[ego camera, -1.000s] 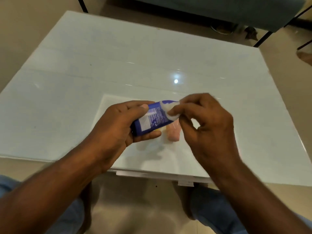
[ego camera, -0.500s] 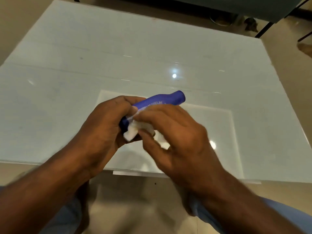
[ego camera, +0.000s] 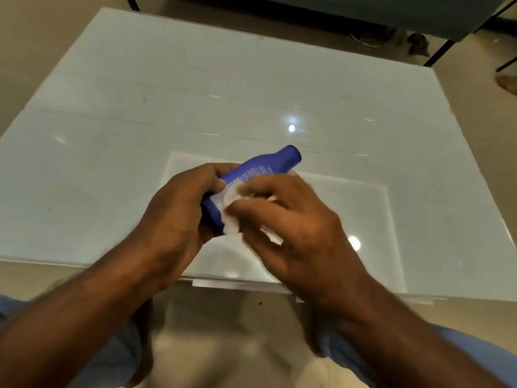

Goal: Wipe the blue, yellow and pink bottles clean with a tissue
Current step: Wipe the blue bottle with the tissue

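head-worn, facing down, close over table [ego camera: 112, 113]

The left hand [ego camera: 173, 219] grips the lower end of the blue bottle [ego camera: 263, 168], which is held in the air above the near part of the glass worktop [ego camera: 140, 107] and tilts so that its rounded end points up and away from the person. The right hand [ego camera: 293, 219] presses a crumpled white tissue [ego camera: 230, 204] against the bottle's side, just beside the left hand's thumb. A printed label runs along the bottle. Blue trouser legs [ego camera: 391, 357] show below the worktop's near edge.
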{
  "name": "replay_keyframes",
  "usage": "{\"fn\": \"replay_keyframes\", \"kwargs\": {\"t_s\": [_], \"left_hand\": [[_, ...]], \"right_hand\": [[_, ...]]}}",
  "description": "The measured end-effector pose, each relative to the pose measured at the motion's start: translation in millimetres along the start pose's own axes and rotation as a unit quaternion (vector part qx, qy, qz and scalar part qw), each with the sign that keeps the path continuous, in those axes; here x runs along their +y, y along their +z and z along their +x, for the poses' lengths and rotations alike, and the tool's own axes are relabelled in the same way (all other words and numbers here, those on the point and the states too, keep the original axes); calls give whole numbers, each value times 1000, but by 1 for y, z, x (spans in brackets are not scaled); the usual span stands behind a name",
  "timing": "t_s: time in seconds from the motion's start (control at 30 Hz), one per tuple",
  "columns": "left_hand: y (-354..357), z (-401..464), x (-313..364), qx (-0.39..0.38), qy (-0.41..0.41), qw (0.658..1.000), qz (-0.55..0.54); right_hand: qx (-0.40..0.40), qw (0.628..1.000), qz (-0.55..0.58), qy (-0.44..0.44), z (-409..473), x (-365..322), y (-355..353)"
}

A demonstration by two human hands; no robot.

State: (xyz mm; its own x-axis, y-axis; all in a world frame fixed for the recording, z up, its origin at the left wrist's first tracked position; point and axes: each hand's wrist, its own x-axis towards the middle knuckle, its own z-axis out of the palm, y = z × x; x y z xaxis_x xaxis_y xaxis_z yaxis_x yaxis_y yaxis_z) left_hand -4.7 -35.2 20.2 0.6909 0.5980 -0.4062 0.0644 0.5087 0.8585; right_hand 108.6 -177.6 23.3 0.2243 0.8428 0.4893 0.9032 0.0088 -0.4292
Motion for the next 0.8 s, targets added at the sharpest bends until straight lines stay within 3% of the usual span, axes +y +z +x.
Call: {"fn": "replay_keyframes", "kwargs": {"t_s": [0.17, 0.23, 0.37, 0.57, 0.8], "left_hand": [[4, -5, 1, -12, 3, 1000, 11], [6, -6, 2, 9, -5, 1000, -23], [8, -4, 4, 93, -36, 995, -1], [9, -9, 10, 43, -72, 996, 24], [13, -11, 6, 69, -110, 989, 69]], "right_hand": [[86, 981, 58, 164, 14, 29, -23], [83, 988, 49, 124, 10, 19, -18], [-6, 1000, -8, -20, -1, -4, -2], [90, 985, 18, 148, 15, 31, -29], [-40, 996, 17, -79, -2, -11, -3]]}}
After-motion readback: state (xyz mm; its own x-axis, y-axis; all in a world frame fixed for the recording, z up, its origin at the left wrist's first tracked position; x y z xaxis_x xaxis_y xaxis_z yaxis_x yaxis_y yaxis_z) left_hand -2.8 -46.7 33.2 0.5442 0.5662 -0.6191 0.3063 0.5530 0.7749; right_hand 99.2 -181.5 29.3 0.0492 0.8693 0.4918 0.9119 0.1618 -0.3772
